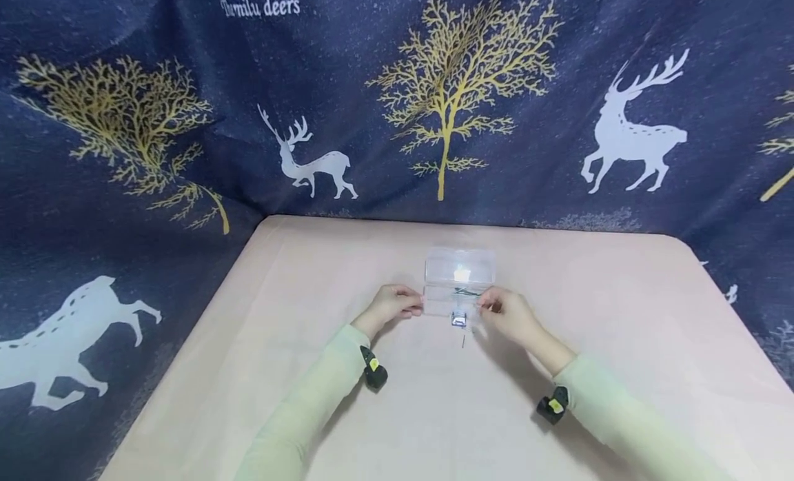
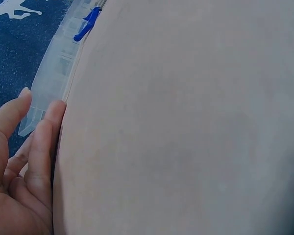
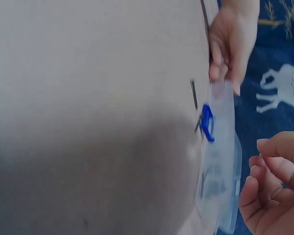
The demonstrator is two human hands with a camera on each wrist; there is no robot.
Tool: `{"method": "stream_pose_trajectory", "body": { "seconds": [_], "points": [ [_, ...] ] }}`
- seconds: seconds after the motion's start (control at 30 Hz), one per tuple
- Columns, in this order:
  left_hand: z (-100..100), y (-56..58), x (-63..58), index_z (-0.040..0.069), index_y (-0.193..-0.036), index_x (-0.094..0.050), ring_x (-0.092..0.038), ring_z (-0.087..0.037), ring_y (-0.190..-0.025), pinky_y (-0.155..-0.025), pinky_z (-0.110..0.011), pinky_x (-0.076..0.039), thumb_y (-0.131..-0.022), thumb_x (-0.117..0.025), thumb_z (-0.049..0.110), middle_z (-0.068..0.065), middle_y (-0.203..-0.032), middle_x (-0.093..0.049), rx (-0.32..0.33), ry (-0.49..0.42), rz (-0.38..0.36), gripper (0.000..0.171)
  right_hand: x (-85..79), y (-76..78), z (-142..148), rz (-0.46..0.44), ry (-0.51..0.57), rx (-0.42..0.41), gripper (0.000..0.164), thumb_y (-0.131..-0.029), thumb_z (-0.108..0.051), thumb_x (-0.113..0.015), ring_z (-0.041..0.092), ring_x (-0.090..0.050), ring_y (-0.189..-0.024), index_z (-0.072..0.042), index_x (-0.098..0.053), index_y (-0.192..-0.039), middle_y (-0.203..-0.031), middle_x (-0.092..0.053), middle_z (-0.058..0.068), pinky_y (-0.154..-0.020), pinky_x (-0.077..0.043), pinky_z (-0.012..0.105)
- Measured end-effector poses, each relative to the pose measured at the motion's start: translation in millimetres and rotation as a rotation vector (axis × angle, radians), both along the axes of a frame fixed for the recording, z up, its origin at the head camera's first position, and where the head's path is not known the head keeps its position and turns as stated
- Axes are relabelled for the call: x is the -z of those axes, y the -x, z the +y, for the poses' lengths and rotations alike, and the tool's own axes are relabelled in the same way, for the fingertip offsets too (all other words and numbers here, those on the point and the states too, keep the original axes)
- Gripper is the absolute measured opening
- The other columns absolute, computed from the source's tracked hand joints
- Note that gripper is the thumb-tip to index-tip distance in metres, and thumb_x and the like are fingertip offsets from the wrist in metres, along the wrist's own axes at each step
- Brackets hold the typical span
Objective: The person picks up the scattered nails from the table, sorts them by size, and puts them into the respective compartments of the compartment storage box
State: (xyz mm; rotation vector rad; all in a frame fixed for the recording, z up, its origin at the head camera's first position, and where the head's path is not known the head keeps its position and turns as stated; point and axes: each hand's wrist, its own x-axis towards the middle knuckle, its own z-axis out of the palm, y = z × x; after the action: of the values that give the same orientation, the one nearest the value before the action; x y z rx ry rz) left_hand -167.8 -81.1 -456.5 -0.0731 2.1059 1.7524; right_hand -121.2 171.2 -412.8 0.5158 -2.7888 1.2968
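A clear plastic box (image 1: 439, 302) stands on the table with its transparent lid (image 1: 459, 266) tipped back. My left hand (image 1: 397, 302) holds the box's left end, with the thumb on one side and fingers on the other in the left wrist view. At the right end is my right hand (image 1: 505, 314), its fingers curled and thumb close to the index fingertip; I cannot tell whether a tiny thing is pinched there. Dark green slender pieces (image 1: 466, 292) lie inside the box near those fingertips. Just before the box sits a small blue plastic piece (image 3: 207, 122).
Thin dark metal pins (image 3: 193, 94) lie on the table close to the blue piece. The pale pink tabletop (image 1: 397, 426) reaches back to a dark blue cloth (image 1: 384, 74) printed with deer and trees. Each wrist wears a small black camera (image 1: 374, 371).
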Motion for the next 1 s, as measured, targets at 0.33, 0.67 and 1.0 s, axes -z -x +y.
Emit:
{"method": "stream_pose_trajectory", "body": {
  "seconds": [0.33,0.67,1.0],
  "points": [
    [-2,-7.4,-10.5,-0.009,-0.105,-0.063,-0.065,-0.005,-0.064,-0.065,-0.019,-0.059,-0.088,-0.066,0.009,-0.014,-0.082,-0.072,0.004,-0.019,0.021,0.025,0.8,-17.4,-15,0.095,-0.162,-0.124,0.008,-0.078,0.001,-0.068,0.011,-0.055,-0.068,-0.003,-0.066,-0.085,-0.081,-0.065,0.003,-0.06,-0.052,0.021],
    [-2,-4.2,-2.0,-0.007,-0.105,-0.064,-0.064,-0.006,-0.063,-0.066,-0.02,-0.059,-0.087,-0.067,0.01,-0.008,-0.079,-0.071,0.002,-0.004,0.006,0.025,17.2,-19.4,-18,0.155,-0.315,-0.169,0.008,-0.076,0.0,-0.069,0.013,-0.058,-0.071,-0.007,-0.067,-0.079,-0.078,-0.065,0.001,-0.067,-0.056,0.027],
    [-3,-3.1,-5.0,-0.007,-0.104,-0.065,-0.063,-0.005,-0.061,-0.063,-0.018,-0.058,-0.087,-0.068,0.01,-0.007,-0.076,-0.071,0.0,-0.011,0.011,0.024,21.7,-14.9,-26,0.231,-0.409,-0.147,0.007,-0.076,0.001,-0.068,0.021,-0.064,-0.075,-0.006,-0.067,-0.077,-0.078,-0.067,0.005,-0.069,-0.058,0.034]
  ]
}}
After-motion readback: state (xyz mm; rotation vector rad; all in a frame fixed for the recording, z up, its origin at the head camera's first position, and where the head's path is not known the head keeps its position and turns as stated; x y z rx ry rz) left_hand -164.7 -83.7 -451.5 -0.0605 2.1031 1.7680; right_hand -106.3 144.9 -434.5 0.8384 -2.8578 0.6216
